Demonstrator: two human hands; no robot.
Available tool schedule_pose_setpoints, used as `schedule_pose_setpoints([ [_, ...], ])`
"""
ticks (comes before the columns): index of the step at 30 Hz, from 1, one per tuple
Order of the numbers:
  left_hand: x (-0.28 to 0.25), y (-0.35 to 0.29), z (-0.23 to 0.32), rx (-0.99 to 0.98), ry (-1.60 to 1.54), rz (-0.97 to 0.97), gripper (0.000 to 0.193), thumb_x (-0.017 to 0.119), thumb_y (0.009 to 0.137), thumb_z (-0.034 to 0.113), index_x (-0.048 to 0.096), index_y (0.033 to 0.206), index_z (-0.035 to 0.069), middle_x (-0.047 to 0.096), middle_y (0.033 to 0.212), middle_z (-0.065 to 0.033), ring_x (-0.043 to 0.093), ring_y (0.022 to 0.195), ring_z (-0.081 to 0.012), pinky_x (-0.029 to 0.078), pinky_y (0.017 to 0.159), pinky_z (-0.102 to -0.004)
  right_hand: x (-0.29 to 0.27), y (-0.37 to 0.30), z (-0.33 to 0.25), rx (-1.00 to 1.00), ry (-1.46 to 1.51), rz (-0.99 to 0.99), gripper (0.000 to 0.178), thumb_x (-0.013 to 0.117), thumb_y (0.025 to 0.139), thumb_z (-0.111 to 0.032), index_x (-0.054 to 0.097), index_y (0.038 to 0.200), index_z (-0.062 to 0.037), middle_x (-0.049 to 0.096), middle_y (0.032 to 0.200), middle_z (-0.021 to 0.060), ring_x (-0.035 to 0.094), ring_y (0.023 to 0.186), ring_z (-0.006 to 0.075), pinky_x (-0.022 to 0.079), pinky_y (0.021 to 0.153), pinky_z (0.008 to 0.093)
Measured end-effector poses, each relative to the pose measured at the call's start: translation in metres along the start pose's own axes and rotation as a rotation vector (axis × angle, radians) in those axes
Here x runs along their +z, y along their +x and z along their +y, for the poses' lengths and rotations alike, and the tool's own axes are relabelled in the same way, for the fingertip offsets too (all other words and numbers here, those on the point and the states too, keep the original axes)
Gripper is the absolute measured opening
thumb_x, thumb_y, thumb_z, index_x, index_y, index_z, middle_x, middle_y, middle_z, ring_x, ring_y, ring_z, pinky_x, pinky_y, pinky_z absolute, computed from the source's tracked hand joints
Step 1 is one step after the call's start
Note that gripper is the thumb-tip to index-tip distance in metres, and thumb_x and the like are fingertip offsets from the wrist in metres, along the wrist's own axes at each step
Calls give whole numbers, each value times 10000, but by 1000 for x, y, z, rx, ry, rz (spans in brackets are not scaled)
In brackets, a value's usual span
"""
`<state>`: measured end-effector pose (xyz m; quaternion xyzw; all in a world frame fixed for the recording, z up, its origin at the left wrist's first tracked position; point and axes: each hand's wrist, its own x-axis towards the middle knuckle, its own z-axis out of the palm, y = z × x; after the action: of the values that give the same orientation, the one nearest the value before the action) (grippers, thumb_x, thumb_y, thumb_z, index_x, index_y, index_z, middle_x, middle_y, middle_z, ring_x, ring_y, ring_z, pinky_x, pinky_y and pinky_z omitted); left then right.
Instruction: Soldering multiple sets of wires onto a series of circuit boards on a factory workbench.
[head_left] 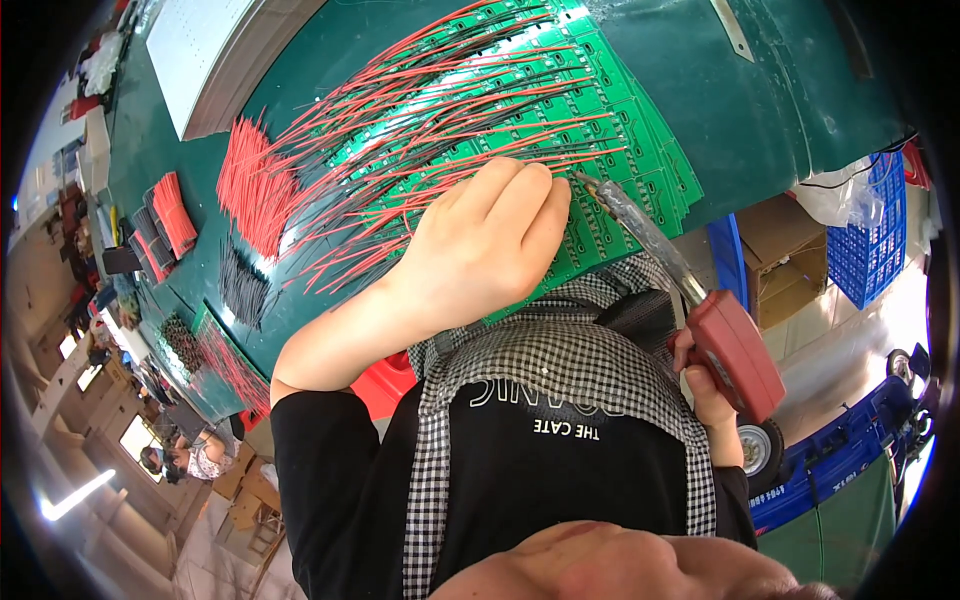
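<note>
My left hand point(490, 235) is closed low over a stack of green circuit boards point(650, 150), its fingertips turned down and hidden. Thin red and black wires point(440, 110) fan across the boards, some running beneath this hand; what its fingers pinch is out of sight. My right hand point(708, 395) is wrapped round the handle of a red soldering gun point(735, 355). The gun's long metal barrel slants up and left, and its thin tip ends over the boards, just right of my left fingers.
Left of the boards lie a heap of red wires point(255, 185), a smaller pile of black wires point(243, 287) and bundled wires point(174, 212). A white box point(215, 60) stands behind them. A metal strip point(733, 30) lies at the far right; beyond the table edge is a blue crate point(868, 235).
</note>
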<state>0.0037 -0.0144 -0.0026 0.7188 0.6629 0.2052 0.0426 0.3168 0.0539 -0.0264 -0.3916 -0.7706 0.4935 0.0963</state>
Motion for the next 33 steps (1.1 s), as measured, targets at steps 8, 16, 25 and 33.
schedule_pose_setpoints([
  [8,-3,-2,3,-5,5,26,295,643,662,14,640,948,-56,577,887,-120,612,782,-254,529,674,-342,-4,7,-7,-68,120,-11,534,792,723,-205,587,1164,15,661,1087,171,682,908,298,545,747,354],
  [16,-3,-1,2,9,39,-27,311,645,660,13,632,964,-54,565,896,-121,606,787,-254,525,669,-339,-5,9,-9,-130,198,-1,637,801,717,-214,531,1229,52,685,984,184,698,825,292,543,716,333],
  [25,-3,-1,3,5,59,-24,322,629,654,21,634,966,-59,569,895,-127,604,789,-254,526,670,-338,-3,12,-21,27,406,15,683,761,790,-347,490,1245,85,662,864,99,616,651,156,495,643,274],
  [33,-3,2,4,-16,29,50,272,672,645,26,648,911,-29,584,858,-100,607,742,-233,507,607,-323,-1,18,-36,92,528,53,670,758,780,-427,552,1152,90,645,884,104,572,588,127,443,582,251],
])
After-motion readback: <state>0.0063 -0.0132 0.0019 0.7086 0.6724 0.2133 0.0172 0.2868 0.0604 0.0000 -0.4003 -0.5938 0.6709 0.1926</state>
